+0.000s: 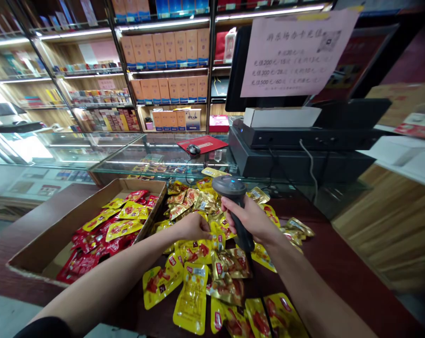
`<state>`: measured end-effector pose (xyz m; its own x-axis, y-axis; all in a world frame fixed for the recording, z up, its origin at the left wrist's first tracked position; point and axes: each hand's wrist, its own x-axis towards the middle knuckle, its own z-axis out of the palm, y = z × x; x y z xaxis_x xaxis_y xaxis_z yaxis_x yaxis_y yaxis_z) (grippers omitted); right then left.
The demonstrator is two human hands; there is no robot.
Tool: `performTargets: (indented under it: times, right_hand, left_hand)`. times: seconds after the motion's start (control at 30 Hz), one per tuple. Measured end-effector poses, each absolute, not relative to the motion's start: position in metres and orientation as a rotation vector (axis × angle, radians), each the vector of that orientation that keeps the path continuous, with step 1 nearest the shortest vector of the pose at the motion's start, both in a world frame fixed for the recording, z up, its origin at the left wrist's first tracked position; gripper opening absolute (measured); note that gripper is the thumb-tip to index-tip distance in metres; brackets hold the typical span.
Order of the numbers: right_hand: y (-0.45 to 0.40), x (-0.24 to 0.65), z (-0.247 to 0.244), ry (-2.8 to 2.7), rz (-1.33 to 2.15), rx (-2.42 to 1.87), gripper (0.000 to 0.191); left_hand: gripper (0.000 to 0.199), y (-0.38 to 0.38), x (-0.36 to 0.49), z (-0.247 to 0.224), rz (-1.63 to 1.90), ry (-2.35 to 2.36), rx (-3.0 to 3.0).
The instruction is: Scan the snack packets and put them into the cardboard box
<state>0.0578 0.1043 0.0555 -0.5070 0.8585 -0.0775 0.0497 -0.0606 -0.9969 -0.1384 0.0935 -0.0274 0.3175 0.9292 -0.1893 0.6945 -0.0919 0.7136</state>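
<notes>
Plainly, two bare hands at work over a littered tabletop (342, 281); clock positions taken from between them, twelve being straight ahead of the person.

Item: right hand (252, 217), wrapped around the handle of a black scanner (229, 185), blue light on its head.

Item: left hand (196, 227), narrow, fingertips drawn together at the corner of a yellow packet (218, 240), just beside the scanner's handle. Firmness of pinch: cannot tell from where I stand. Hazard: slick, crinkled film, which could slip; and overlapping neighbours, which could come along with it and be confused with it.

Item: scanner cord (266, 313), five o'clock, lying across packets. Hazard: a brisk lift could drag it and sweep some about.

Item: gold packets (179, 210), ten o'clock, heaped; shiny folds might throw back glare or hide print.

Item: loose packet (191, 300), between six and seven, on the person's side; a forearm could nudge it towards the edge.

Item: cardboard box (158, 188), nine o'clock, red packets (78, 265) within, yellow ones on top; its contents, mixed already, could be miscounted.

Item: mouse (193, 149), eleven o'clock, on a red mat (210, 144), well apart.
</notes>
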Motion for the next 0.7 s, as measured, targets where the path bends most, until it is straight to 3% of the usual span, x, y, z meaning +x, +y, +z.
performTargets:
  times: [0.17, 0.33, 0.53, 0.7]
  right_hand:
    - [0.105, 0.058, 0.052, -1.592, 1.639, -0.967, 0.032]
    - [0.107, 0.056, 0.047, -1.604, 1.631, -1.004, 0.032]
    - [0.105, 0.051, 0.043, -1.593, 1.675, -1.066, 0.034]
    - [0.100, 0.047, 0.043, -1.641, 1.677, -1.082, 0.036]
  left_hand:
    - [0.022, 0.111, -0.158, -0.020, 0.702, 1.449, 1.696]
    - [0.037, 0.121, -0.173, -0.009, 1.050, 1.437, 1.258]
    - [0.051, 0.118, -0.172, 0.002, 1.209, 1.330, 0.959]
    - [0.043, 0.116, -0.171, 0.009, 1.186, 1.325, 0.999]
